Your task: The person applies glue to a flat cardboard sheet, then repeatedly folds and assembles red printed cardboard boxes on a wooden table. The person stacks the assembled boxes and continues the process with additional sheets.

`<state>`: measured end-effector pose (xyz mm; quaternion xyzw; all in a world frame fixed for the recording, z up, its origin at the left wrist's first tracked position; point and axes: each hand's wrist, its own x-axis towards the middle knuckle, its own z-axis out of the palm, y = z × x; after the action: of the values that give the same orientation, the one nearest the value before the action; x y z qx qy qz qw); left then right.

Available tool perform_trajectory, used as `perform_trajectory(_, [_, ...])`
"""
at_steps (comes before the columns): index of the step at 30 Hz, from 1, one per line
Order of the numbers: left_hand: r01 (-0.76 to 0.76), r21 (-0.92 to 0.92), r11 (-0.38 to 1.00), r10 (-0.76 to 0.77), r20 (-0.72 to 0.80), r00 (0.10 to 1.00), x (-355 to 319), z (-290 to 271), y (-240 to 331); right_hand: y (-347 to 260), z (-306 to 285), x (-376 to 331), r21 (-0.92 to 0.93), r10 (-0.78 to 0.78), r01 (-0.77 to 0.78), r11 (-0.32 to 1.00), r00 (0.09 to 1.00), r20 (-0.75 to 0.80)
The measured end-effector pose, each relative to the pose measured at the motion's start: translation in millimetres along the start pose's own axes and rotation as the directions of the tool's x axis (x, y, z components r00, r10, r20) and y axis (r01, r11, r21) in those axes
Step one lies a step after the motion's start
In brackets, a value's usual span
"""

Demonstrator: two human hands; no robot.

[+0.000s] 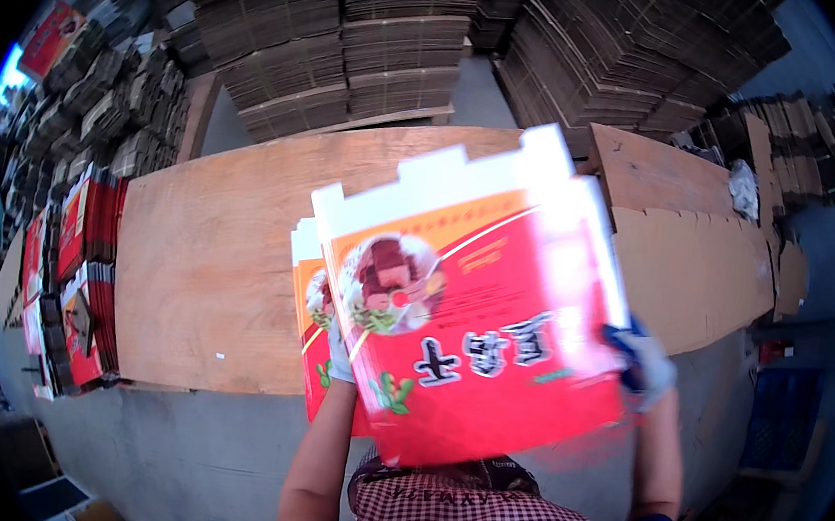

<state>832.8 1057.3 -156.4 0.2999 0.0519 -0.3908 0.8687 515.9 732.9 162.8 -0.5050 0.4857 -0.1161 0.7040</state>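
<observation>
A flat red carton (490, 338) with white notched flaps and a picture of a meat dish is held up, tilted, in front of me. My right hand (650, 368), in a grey and blue glove, grips its right edge. My left hand (340, 359), in a light glove, is closed at its left edge, with most of its fingers hidden. Behind it, to the left, a second flat carton (316, 326) of the same print shows partly. Glare whitens the upper right of the front carton.
A wooden table (206, 260) stretches ahead. Stacks of folded red cartons (93, 290) stand at its left end. Tall piles of brown cardboard (358, 44) rise beyond it. A cardboard sheet (688, 267) covers the right end, near a blue crate (782, 416).
</observation>
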Motion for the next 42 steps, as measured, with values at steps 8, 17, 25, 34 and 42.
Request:
perform_trajectory(8, [0.185,-0.166,0.969,-0.163,0.137,0.977,-30.5,103.2,94.8,152.9,70.9,75.6,0.188,0.144,-0.184,0.965,0.967,0.209])
perform_trajectory(17, [-0.394,0.893,-0.219,0.181,0.434,0.883,19.7,171.9,38.4,148.9,97.4,60.5,0.033,0.203,-0.211,0.977,0.967,0.156])
perform_trajectory(25, [-0.401,0.623,-0.672,-0.143,0.423,0.895,33.7,229.4,-68.9,117.4,31.8,60.9,-0.756,-0.499,0.169,0.633,0.836,-0.23])
perform_trajectory(34, [-0.384,0.651,-0.655,-0.169,0.369,0.914,34.9,229.6,-67.3,39.1,-20.1,80.1,-0.034,-0.142,0.146,0.989,0.984,0.11])
perform_trajectory(42, [-0.411,0.672,-0.615,-0.127,0.431,0.894,36.8,225.6,-72.1,31.1,90.9,207.4,-0.708,-0.576,0.614,0.351,0.737,0.354])
